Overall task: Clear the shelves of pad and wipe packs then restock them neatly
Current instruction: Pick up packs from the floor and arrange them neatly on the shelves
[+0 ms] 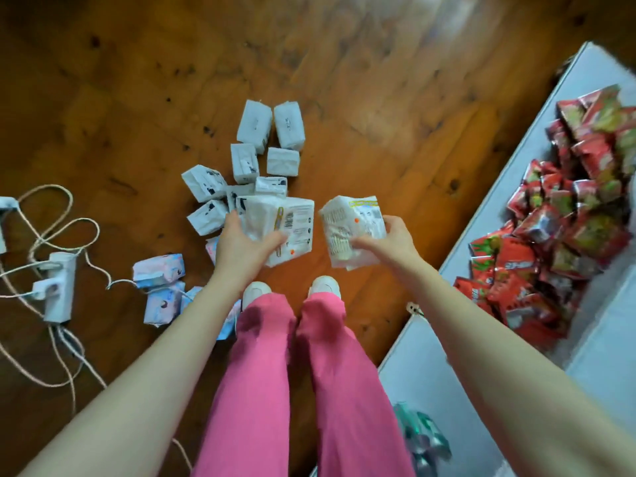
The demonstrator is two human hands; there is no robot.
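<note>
Both bare arms reach forward and down, side by side, with a gap between them. The left hand (241,244) holds a white pack (292,225) from its left side, with the thumb lying across the front (the other fingers are mostly hidden behind it). The right hand (390,241) grips a second white pack (347,228) from its right side, thumb on the near face, fingers curled over the far edge. The two hands do not touch.

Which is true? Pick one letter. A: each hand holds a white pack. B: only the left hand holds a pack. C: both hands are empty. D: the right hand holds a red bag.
A: the left hand grips one white pack, the right hand a second white pack.
</note>
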